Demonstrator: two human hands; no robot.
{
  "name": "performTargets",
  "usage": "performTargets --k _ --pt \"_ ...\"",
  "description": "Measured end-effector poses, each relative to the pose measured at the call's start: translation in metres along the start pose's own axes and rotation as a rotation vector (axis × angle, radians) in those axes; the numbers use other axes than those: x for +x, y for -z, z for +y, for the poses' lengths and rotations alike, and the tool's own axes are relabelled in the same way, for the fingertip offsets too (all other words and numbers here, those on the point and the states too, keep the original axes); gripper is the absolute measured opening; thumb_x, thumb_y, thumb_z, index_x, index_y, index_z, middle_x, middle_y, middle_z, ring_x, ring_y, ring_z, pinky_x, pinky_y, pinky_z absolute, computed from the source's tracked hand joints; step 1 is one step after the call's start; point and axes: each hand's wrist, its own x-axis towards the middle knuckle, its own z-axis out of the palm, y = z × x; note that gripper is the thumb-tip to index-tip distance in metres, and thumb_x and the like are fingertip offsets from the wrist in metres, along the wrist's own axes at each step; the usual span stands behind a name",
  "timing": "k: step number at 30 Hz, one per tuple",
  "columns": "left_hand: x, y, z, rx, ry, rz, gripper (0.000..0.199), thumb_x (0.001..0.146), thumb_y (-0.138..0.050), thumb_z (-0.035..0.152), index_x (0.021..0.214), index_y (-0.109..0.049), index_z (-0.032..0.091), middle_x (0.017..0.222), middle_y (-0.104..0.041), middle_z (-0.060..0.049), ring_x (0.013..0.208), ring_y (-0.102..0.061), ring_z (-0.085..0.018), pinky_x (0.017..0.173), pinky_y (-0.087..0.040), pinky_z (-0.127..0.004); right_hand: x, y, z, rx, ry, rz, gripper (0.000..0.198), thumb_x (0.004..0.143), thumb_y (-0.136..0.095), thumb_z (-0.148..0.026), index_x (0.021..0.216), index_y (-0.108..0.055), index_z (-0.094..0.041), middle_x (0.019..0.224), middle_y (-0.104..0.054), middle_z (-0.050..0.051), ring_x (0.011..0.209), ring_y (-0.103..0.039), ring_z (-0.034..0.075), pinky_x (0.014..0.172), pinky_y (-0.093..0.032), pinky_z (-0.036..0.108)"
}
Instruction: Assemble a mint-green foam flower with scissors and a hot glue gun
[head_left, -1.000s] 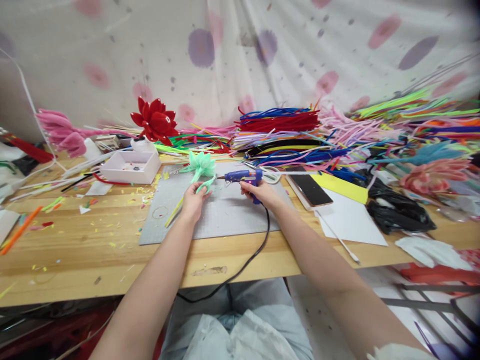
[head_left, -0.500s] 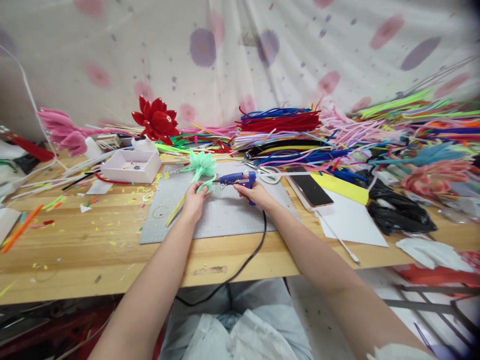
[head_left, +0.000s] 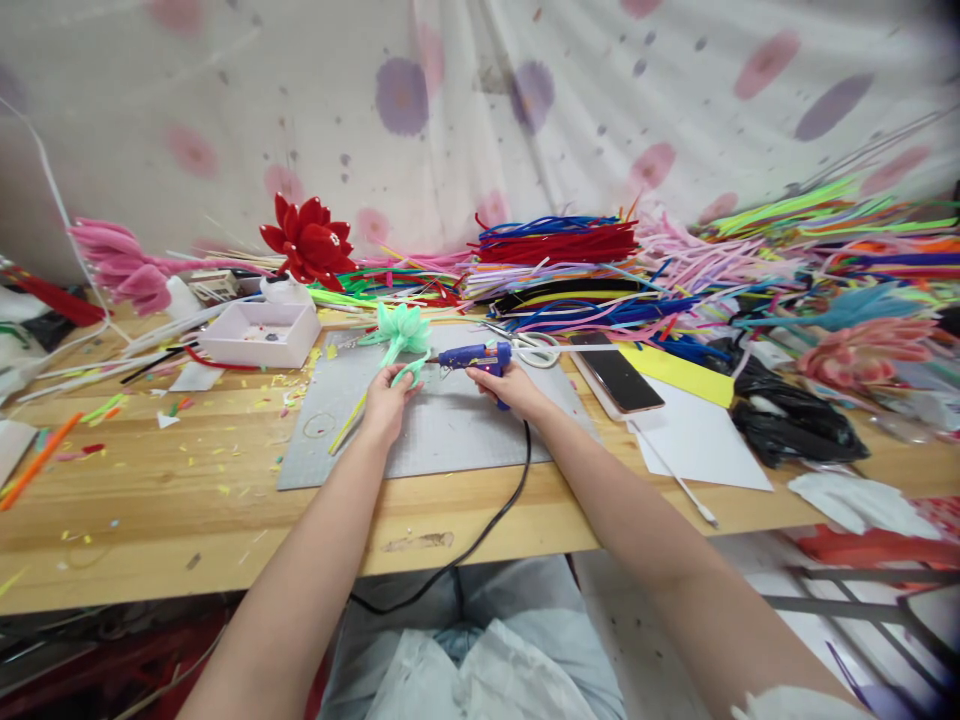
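My left hand (head_left: 387,400) is closed on a mint-green pipe-cleaner flower (head_left: 403,328), whose petals point away from me. A loose green strip loops beside its fingertips, and a thin yellow-green stem (head_left: 349,423) runs down from under the hand. In my right hand (head_left: 511,388) is a blue hot glue gun (head_left: 472,357), its nozzle pointing left at the green strip; whether it touches cannot be made out. A clear glue stick (head_left: 562,348) juts from the gun's back. Both hands are over a grey cutting mat (head_left: 457,440).
Scissors (head_left: 544,352) lie behind the gun, a phone (head_left: 626,375) to the right. Bundles of coloured pipe cleaners (head_left: 559,245) line the back. A red flower (head_left: 307,240) and a white box (head_left: 262,340) stand back left. The gun's black cord (head_left: 495,520) hangs over the table edge.
The view has shifted very slightly. Both hands, the flower and the glue gun keep nearly the same places.
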Motion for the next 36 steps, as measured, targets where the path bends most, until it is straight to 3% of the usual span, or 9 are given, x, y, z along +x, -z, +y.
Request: performTargets --k 36 --pt "0.0 -0.0003 -0.0008 0.002 0.003 0.007 0.018 0.057 -0.07 0.011 0.069 -0.058 0.016 0.073 -0.054 0.002 0.065 -0.051 -0.007 0.07 -0.049 -0.027 -0.0025 -0.0014 -0.0064 0.019 -0.007 0.016 0.039 0.065 -0.061 -0.056 0.061 -0.051 -0.018 0.051 -0.049 -0.003 0.043 -0.039 0.007 0.045 -0.032 0.022"
